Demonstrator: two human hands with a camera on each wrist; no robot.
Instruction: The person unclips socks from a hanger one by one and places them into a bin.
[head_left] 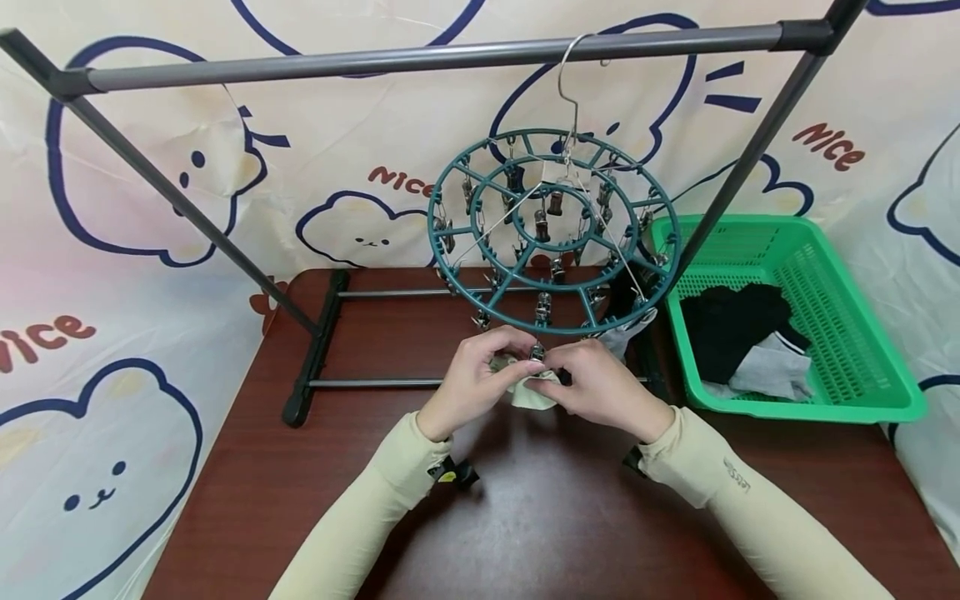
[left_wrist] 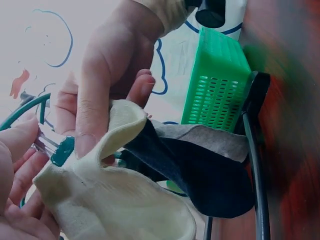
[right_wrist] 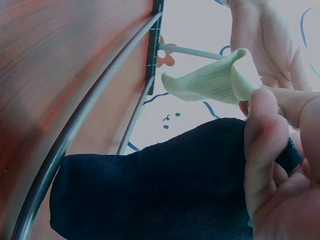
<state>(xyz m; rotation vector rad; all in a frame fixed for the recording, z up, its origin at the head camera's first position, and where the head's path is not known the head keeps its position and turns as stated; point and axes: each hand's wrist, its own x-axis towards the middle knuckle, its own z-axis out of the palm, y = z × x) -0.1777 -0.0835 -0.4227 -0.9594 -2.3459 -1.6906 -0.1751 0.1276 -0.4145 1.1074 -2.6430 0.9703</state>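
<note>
My left hand (head_left: 483,367) pinches a metal hanger clip (head_left: 537,352) with a teal grip, which shows more closely in the left wrist view (left_wrist: 62,151). A cream sock (head_left: 534,392) hangs at the clip, its cuff between the two hands. My right hand (head_left: 600,379) pinches the sock's cuff between thumb and fingers. In the right wrist view the pale cuff (right_wrist: 210,82) flares out past the right hand (right_wrist: 275,155). A navy sock (right_wrist: 150,185) hangs close beside that hand, with a grey sock (left_wrist: 205,139) behind it.
A round teal clip hanger (head_left: 495,296) with many small clips hangs by its hook from a dark metal rack (head_left: 420,58). To the right, a green basket (head_left: 862,333) holds black and grey clothing (head_left: 735,325). The rack's feet stand on a brown table (head_left: 247,500).
</note>
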